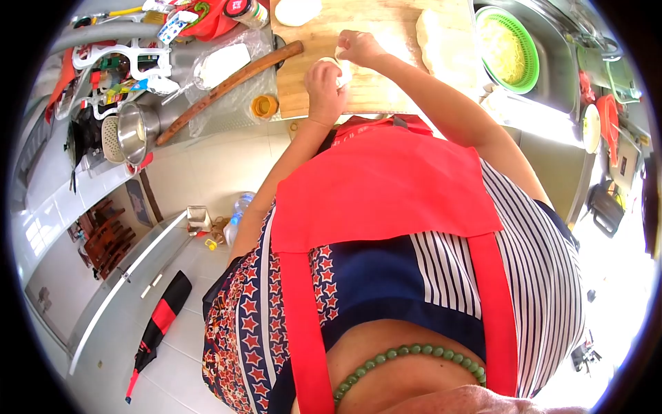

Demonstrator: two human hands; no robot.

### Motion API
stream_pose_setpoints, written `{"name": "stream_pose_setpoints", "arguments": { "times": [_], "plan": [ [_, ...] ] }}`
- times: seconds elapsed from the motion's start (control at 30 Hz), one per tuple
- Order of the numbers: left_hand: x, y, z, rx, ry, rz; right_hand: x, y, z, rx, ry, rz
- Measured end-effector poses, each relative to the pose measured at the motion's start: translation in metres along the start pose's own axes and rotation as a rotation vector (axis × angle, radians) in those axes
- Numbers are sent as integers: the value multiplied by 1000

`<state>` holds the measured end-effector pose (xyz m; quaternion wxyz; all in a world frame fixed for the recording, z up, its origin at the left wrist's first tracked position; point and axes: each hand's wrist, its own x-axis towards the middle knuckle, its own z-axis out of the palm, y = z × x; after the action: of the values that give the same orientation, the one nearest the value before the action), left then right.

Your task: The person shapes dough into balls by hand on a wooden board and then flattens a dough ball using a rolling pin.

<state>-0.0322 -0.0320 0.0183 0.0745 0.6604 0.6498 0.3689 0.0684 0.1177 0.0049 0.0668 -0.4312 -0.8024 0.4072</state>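
Over the wooden board (386,90), my left hand (325,90) holds a small piece of pale dough (343,77) between its fingers. Close beside it, at the upper right, my right hand (360,50) is closed in a pinch at the dough's upper edge. A round white dough piece (298,10) lies at the board's top left. On the board's right side rests a long pale dough strip (429,45). A wooden rolling stick (231,90) slants from the board's left edge over the counter.
A green basket (529,56) of pale shreds stands in the sink (555,76) at the right. Left of the board are a plastic bag with a white block (224,65), a spice jar (249,12), an amber lid (264,106) and a steel pot (133,131).
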Motion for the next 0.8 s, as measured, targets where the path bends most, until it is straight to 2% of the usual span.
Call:
{"name": "stream_pose_setpoints", "arguments": {
  "times": [0.1, 0.3, 0.5, 0.6, 0.7, 0.8],
  "plan": [
    [-6, -9, 2, -44, -3, 40, -1, 1, 1, 148, 8, 68],
    [-6, -34, -22, -154, -289, 320, 6, 9, 1, 265, -50, -38],
    [21, -33, -30, -90, -588, 510, 5, -14, -17, -80, -237, -146],
    [36, -38, -24, -80, -752, 565, 0, -25, -27, -54, -311, -28],
    [50, -36, -22, -35, -928, 539, 10, -9, -18, -11, -319, -102],
    [34, -18, -35, -21, -536, 519, 13, 3, -9, -57, -285, -112]
  ]
}}
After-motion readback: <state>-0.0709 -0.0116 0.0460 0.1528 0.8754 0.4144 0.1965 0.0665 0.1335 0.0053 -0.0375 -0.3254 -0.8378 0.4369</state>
